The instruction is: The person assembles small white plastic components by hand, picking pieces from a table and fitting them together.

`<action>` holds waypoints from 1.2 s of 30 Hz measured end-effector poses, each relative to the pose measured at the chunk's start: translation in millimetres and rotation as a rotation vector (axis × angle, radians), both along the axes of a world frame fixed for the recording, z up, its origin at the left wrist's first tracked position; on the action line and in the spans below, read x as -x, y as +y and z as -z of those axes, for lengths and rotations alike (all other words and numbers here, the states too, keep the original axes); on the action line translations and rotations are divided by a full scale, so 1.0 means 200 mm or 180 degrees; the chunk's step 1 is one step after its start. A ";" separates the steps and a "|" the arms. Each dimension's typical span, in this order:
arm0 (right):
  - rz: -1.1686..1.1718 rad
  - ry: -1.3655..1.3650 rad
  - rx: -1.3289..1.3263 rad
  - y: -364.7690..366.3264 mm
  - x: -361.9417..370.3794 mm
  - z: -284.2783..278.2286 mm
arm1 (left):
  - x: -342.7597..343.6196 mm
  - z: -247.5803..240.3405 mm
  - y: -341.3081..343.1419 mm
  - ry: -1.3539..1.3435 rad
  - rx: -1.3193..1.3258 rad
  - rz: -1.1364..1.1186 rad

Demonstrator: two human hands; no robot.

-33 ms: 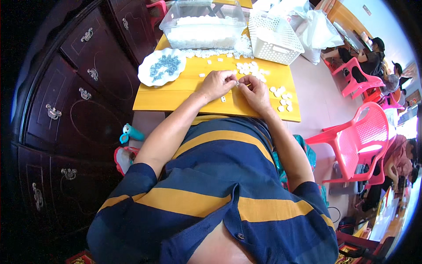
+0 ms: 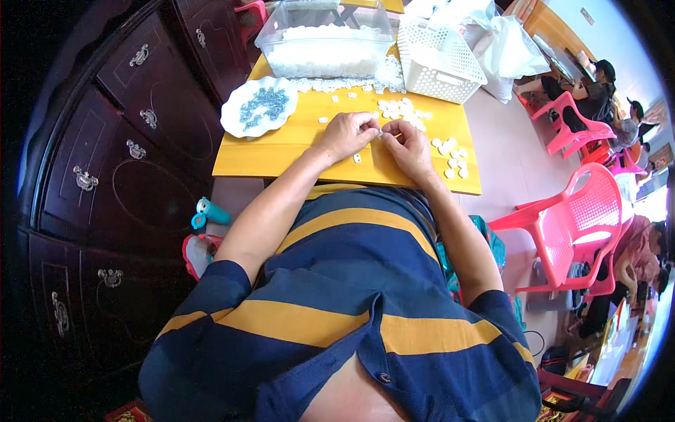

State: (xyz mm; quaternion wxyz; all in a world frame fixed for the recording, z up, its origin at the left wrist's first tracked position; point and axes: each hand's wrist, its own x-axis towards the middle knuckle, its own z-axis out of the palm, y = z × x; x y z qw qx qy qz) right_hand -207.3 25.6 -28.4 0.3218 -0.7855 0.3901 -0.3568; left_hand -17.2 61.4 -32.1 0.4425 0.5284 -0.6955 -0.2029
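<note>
- We sit at a yellow table [image 2: 281, 151], a clear tub [image 2: 325, 42] at its far edge.
- Our left hand [image 2: 348, 135] and right hand [image 2: 406, 144] meet, fingertips pinching a small white piece [image 2: 380, 131] above the table's middle.
- Loose white pieces [image 2: 450, 156] lie just right.

Left hand [image 2: 348, 133] and right hand [image 2: 408, 144] together over a yellow table [image 2: 281, 151], pinching one small white piece [image 2: 380, 131].

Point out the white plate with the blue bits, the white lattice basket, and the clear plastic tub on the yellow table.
white plate [image 2: 242, 125]: head view, on its bare left rim.
white lattice basket [image 2: 430, 65]: head view, on its near side wall.
clear plastic tub [image 2: 323, 43]: head view, on its front wall.
</note>
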 end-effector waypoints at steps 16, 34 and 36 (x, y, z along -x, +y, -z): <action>-0.0028 -0.0105 -0.0024 0.00 0.00 0.00 | 0.00 0.00 0.00 0.0073 -0.0052 0.0036; -0.0051 -0.0229 -0.0111 0.00 0.00 -0.01 | 0.00 -0.01 0.01 0.0071 -0.0034 0.0032; -0.0053 -0.0185 -0.0130 0.00 0.00 0.00 | -0.01 0.01 0.01 0.0149 -0.0055 0.0049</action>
